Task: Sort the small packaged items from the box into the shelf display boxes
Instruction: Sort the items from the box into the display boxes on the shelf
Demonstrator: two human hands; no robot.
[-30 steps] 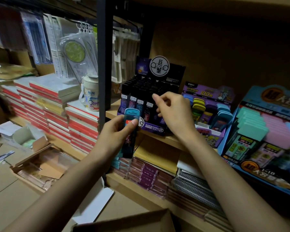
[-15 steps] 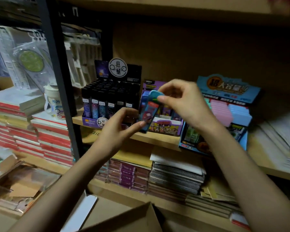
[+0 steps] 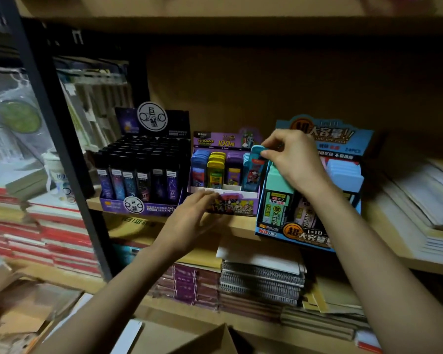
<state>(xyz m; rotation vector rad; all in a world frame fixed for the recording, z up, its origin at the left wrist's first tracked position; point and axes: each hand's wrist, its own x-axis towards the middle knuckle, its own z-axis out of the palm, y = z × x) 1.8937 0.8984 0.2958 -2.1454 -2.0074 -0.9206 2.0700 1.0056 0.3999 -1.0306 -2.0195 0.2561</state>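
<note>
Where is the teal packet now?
Head view, right of centre: right hand pinches teal packet at the purple display box, rightmost column, beside the blue box.

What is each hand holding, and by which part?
The right hand pinches a blue-capped pack by its top cap. The left hand holds nothing; it touches the purple display box.

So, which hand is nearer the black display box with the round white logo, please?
Left. The left hand is just right of the black display box; the right hand is farther right, pinching a teal plastic pack.
</note>
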